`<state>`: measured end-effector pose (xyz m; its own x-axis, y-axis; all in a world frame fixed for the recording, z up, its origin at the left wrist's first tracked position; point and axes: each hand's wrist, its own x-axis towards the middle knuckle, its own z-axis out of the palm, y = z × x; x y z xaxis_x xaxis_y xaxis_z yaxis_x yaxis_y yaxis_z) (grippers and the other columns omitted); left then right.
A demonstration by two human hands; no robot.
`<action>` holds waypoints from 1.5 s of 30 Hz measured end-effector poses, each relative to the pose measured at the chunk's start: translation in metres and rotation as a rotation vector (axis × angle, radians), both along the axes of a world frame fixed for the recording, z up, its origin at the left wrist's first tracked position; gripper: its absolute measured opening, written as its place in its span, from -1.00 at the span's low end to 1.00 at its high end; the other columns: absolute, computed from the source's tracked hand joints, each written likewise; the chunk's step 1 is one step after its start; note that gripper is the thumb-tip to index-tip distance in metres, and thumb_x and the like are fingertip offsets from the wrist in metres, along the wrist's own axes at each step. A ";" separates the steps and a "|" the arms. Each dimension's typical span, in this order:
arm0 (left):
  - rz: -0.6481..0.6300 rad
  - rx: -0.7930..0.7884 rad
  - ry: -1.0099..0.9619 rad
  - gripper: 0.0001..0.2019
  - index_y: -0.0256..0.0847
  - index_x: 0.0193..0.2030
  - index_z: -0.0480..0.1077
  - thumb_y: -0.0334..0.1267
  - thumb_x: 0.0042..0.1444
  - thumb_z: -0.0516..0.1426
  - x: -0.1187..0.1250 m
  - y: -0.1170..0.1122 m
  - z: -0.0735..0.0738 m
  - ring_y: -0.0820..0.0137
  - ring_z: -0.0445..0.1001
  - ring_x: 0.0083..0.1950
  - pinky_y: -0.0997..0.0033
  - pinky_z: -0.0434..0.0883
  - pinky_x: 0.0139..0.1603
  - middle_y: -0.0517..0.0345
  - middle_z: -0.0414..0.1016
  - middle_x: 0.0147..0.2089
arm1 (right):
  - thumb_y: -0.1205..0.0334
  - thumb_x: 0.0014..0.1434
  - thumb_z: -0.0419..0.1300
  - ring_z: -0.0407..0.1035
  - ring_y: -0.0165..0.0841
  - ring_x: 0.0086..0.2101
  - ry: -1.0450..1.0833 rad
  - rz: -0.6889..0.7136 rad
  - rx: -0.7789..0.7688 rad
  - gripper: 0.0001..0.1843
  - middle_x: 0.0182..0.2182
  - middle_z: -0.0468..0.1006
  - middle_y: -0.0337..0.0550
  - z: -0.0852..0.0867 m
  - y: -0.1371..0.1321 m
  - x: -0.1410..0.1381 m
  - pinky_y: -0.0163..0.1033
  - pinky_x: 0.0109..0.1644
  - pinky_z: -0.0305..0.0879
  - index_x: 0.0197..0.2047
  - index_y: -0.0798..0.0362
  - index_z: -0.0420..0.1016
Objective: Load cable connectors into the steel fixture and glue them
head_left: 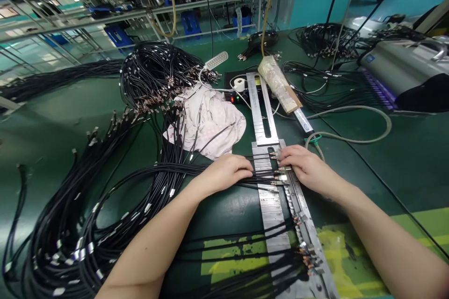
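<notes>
Your left hand (229, 170) is curled over several black cables (182, 167), thumb and fingers closed on them just to the left of the metal jig (270, 205). Your right hand (303, 166) is on the other side of the jig, fingertips touching the connector ends (283, 178) of those cables; you can't tell from this angle whether they pinch the metal, since the thumb is hidden.

The jig is the holder nearest you: a long grooved strip lying on the green bench (217, 215). The cables cross it between your 2 hands, their tips at the rail along its right edge. Closer to your body, more cables lie across the same strip, with a second group of connector ends (310, 261) at that rail. A slotted metal plate (257, 117) extends from the jig's far end, beside a black box (233, 99) showing 1 red and 1 green light.

To your left, a big cable coil (157, 72) sits behind a crumpled pale cloth (224, 124), and a few loose cables lie across that cloth. On your right, cables lie at the purple-lit opening of a grey machine (410, 72). Far back, by the metal shelves (210, 2), stands a blue bin (242, 21) with something dark at its top, too blurred to name.
</notes>
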<state>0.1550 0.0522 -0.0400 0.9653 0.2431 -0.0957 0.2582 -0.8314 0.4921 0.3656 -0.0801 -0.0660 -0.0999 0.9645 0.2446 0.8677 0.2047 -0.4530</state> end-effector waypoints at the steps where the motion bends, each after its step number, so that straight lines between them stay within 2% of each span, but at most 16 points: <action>1: 0.047 0.015 -0.018 -0.86 -0.21 -0.24 0.45 -0.31 0.21 0.06 0.000 0.001 0.000 0.44 0.43 -0.21 0.50 0.31 -0.17 0.21 0.49 -0.26 | 0.57 -0.01 -0.09 0.35 -0.27 -0.13 -0.007 -0.023 -0.021 -0.60 -0.25 0.53 -0.12 0.001 -0.001 0.000 -0.08 -0.01 0.34 -0.33 0.05 0.51; 5: 0.215 0.294 0.025 -0.83 -0.26 -0.28 0.46 -0.36 0.21 0.03 0.001 0.001 -0.005 0.34 0.41 -0.20 0.40 0.31 -0.19 0.10 0.44 -0.30 | 0.50 0.11 -0.10 0.37 -0.25 -0.14 -0.003 -0.139 -0.042 -0.60 -0.19 0.53 -0.04 0.005 -0.003 -0.002 -0.07 -0.04 0.36 -0.11 0.11 0.46; 8: 0.173 0.378 0.064 -0.82 -0.24 -0.30 0.46 -0.36 0.21 0.02 0.004 -0.003 -0.012 0.34 0.39 -0.21 0.40 0.30 -0.22 0.11 0.42 -0.31 | 0.48 0.14 -0.11 0.35 -0.24 -0.13 -0.003 -0.149 -0.045 -0.60 -0.16 0.51 0.00 0.003 -0.002 -0.003 -0.06 -0.03 0.35 -0.04 0.16 0.42; 12: 0.125 0.427 0.104 -0.79 -0.25 -0.32 0.44 -0.37 0.23 -0.01 0.008 -0.008 -0.017 0.34 0.38 -0.24 0.40 0.28 -0.26 0.12 0.40 -0.33 | 0.49 0.13 -0.10 0.33 -0.24 -0.12 -0.012 -0.127 -0.036 -0.60 -0.16 0.50 -0.03 0.001 -0.001 -0.003 -0.07 -0.01 0.33 -0.06 0.12 0.43; 18: 0.126 0.485 0.155 -0.77 -0.25 -0.39 0.40 -0.37 0.22 -0.03 0.011 -0.011 -0.012 0.33 0.37 -0.28 0.39 0.26 -0.35 0.12 0.37 -0.37 | 0.49 0.13 -0.09 0.31 -0.24 -0.12 -0.038 -0.111 -0.038 -0.60 -0.16 0.48 -0.02 0.004 -0.002 -0.005 -0.07 -0.02 0.33 -0.07 0.11 0.46; 24: 0.103 0.529 0.142 -0.77 -0.25 -0.37 0.39 -0.37 0.23 -0.04 0.014 -0.014 -0.013 0.32 0.36 -0.24 0.38 0.29 -0.31 0.10 0.37 -0.33 | 0.59 0.05 -0.08 0.24 -0.22 -0.12 -0.180 -0.069 -0.021 -0.51 -0.17 0.44 -0.03 -0.002 -0.002 -0.010 -0.09 -0.08 0.34 -0.08 0.03 0.50; 27: 0.101 0.473 0.117 -0.80 -0.22 -0.22 0.41 -0.39 0.23 -0.05 0.013 -0.012 -0.016 0.35 0.36 -0.22 0.39 0.30 -0.25 0.12 0.39 -0.29 | 0.61 0.01 -0.03 0.21 -0.18 -0.11 -0.321 -0.058 0.002 -0.48 -0.10 0.41 -0.01 -0.005 -0.001 -0.013 -0.10 -0.13 0.34 -0.07 -0.02 0.50; 30: 0.085 0.427 0.088 -0.70 -0.08 0.01 0.34 -0.43 0.22 -0.05 0.010 -0.010 -0.017 0.39 0.35 -0.20 0.43 0.29 -0.25 0.17 0.39 -0.25 | 0.59 0.00 0.01 0.21 -0.16 -0.13 -0.436 -0.042 -0.003 -0.50 -0.08 0.41 0.01 -0.004 0.001 -0.016 -0.11 -0.19 0.33 -0.07 0.00 0.50; 32: 0.051 0.463 0.089 -0.65 -0.03 0.03 0.34 -0.46 0.20 -0.06 0.006 -0.010 -0.015 0.38 0.33 -0.18 0.42 0.26 -0.30 0.16 0.37 -0.20 | 0.57 0.01 0.02 0.21 -0.14 -0.12 -0.486 -0.033 -0.021 -0.53 -0.07 0.41 0.01 -0.001 0.001 -0.018 -0.11 -0.22 0.32 -0.07 0.02 0.50; 35: -0.013 0.572 0.087 -0.64 -0.08 0.01 0.37 -0.49 0.17 -0.06 0.004 -0.012 -0.012 0.27 0.27 -0.12 0.32 0.22 -0.30 0.07 0.34 -0.11 | 0.55 0.04 0.03 0.21 -0.13 -0.11 -0.529 -0.035 -0.033 -0.56 -0.09 0.43 0.03 0.002 0.001 -0.023 -0.13 -0.25 0.31 -0.07 0.04 0.49; 40: -0.028 0.613 0.090 -0.69 -0.20 -0.01 0.36 -0.47 0.16 -0.04 0.005 -0.020 -0.009 0.20 0.21 -0.12 0.23 0.18 -0.27 0.00 0.33 -0.13 | 0.54 0.05 0.03 0.21 -0.14 -0.13 -0.504 -0.048 -0.025 -0.60 -0.13 0.45 0.02 0.000 0.002 -0.024 -0.13 -0.25 0.31 -0.12 0.04 0.52; 45: -0.069 0.602 0.066 -0.83 -0.27 -0.17 0.35 -0.44 0.19 -0.03 0.002 -0.017 -0.007 0.27 0.22 -0.18 0.28 0.21 -0.24 0.03 0.33 -0.18 | 0.57 0.07 -0.04 0.20 -0.15 -0.10 -0.273 -0.050 0.012 -0.53 -0.06 0.40 -0.02 -0.012 0.002 -0.009 -0.05 -0.13 0.34 -0.10 -0.01 0.52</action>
